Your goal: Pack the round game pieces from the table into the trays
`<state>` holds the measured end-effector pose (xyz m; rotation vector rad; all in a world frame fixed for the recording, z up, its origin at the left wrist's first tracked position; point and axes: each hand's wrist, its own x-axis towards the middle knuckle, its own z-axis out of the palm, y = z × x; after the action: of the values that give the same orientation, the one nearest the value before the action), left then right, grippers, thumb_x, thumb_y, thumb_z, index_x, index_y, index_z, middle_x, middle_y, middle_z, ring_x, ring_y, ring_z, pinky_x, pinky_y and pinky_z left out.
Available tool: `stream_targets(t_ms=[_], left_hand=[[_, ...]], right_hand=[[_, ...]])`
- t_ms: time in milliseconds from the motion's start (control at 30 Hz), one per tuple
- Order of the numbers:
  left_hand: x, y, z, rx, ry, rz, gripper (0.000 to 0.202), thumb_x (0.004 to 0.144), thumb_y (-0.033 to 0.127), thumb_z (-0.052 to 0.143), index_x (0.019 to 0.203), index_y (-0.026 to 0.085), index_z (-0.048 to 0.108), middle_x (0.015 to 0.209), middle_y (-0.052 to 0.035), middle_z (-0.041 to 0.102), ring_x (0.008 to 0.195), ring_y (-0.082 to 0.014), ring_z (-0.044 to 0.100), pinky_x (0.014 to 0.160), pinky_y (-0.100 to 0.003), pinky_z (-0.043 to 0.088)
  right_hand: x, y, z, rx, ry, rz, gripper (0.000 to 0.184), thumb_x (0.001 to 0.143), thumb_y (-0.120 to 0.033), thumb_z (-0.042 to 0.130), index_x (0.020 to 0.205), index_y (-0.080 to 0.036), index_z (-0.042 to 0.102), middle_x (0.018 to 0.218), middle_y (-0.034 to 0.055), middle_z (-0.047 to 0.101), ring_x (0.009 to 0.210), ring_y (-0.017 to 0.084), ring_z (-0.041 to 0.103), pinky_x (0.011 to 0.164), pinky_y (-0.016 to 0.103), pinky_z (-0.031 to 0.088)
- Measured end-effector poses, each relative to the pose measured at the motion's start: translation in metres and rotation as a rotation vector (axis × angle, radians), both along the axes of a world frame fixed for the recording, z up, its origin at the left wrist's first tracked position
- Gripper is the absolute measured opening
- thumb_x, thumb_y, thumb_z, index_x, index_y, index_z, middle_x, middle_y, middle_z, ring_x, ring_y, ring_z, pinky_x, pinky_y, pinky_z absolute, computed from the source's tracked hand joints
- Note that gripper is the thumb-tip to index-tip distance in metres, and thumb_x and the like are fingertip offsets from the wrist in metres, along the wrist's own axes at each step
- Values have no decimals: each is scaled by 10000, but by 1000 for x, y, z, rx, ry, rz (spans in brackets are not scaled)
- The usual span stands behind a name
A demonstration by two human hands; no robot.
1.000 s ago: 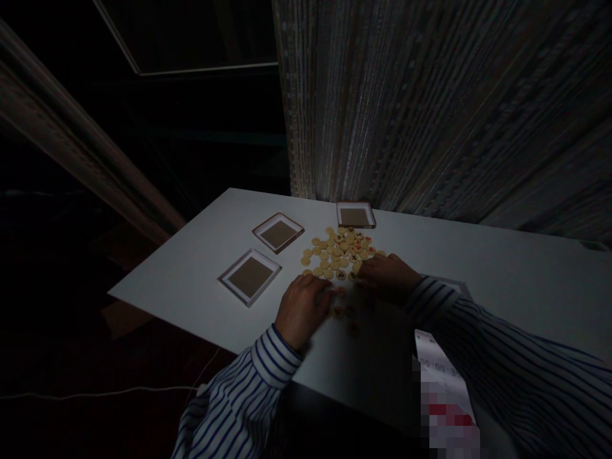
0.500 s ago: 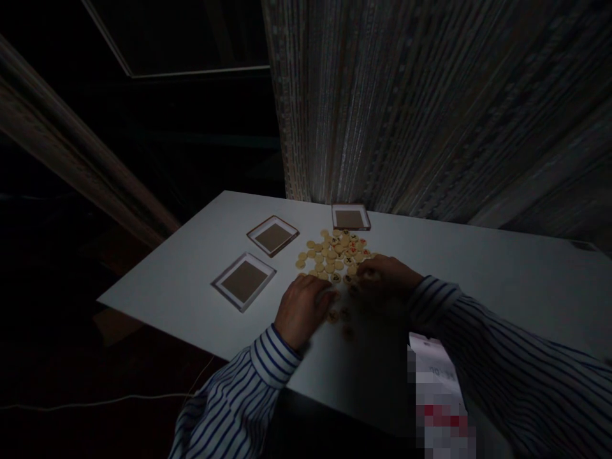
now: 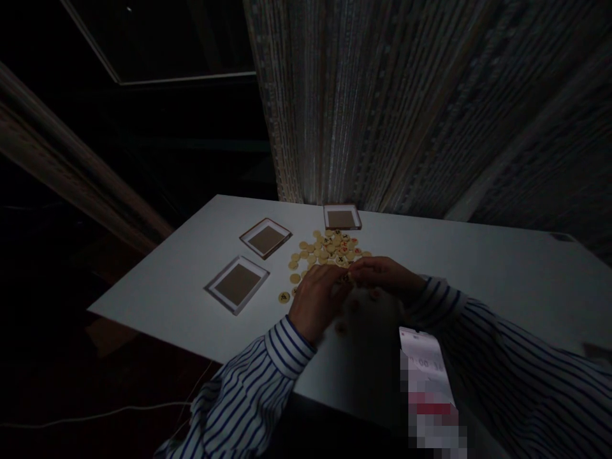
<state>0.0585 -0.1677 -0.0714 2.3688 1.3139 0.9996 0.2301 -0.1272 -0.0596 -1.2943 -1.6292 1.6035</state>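
Observation:
Pale round xiangqi pieces [image 3: 329, 248], some marked in black or red, lie in a loose heap on the white table [image 3: 172, 268]. At the near edge of the heap, my left hand [image 3: 318, 299] is open, palm down, its fingers bent over some pieces and its thumb apart. Opposite it my right hand [image 3: 382, 274] reaches in from the right with fingers stretched, the tips nearly meeting my left fingers. Between the fingertips a few pieces show; the palms and my right thumb are hidden. Beside my left hand lies one black-marked piece [image 3: 284, 298].
Two shallow framed trays, one brown-edged [image 3: 248, 239] and one grey-edged [image 3: 222, 299], lie left of the heap. Another shallow tray [image 3: 343, 227] is behind it. A lit phone [image 3: 423, 347], partly pixelated, lies near my right forearm. Bead-like curtains [image 3: 382, 95] hang behind the table.
My left hand has moved right and forward, and my hands are closer together. Marked pieces now show left of my left hand. The camera view has shifted slightly.

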Motion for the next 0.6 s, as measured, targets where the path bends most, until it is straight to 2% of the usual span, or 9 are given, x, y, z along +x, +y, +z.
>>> stream_targets(t_ms=[133,233,367,500,600], left_hand=[[-14,1,0,-57,47,15,197,797,209,554,987,195,604,954,-45,649,905,-176,567,817,-317,451],[-29,4,1,-113,187,45,195,802,223,531,973,186,619,927,-52,653,885,-186,574,806,-314,449],[-40,7,-2,-167,415,39,172,814,218,485,881,176,637,837,-60,650,801,-189,580,737,-307,448],[-35,7,-10,-166,564,36,185,814,236,471,780,158,636,789,-82,627,770,-197,570,712,-311,440],[-31,8,-14,-169,628,48,218,818,230,452,742,150,640,785,-94,621,767,-203,565,703,-315,437]], right_hand=[[-1,1,-3,79,-46,39,248,626,-381,600,737,-159,586,687,-7,612,663,121,558,615,260,432],[5,8,-7,182,-163,-2,180,674,-324,556,737,-158,586,751,20,647,723,138,589,676,270,452],[18,18,-12,356,-484,-22,182,724,-294,508,777,-153,612,745,39,663,720,161,605,681,272,454],[28,21,-13,499,-848,70,210,758,-254,474,853,-172,642,834,45,679,774,166,609,710,258,429],[29,20,-14,566,-1038,170,236,780,-266,455,894,-191,648,898,52,676,838,184,602,723,266,415]])
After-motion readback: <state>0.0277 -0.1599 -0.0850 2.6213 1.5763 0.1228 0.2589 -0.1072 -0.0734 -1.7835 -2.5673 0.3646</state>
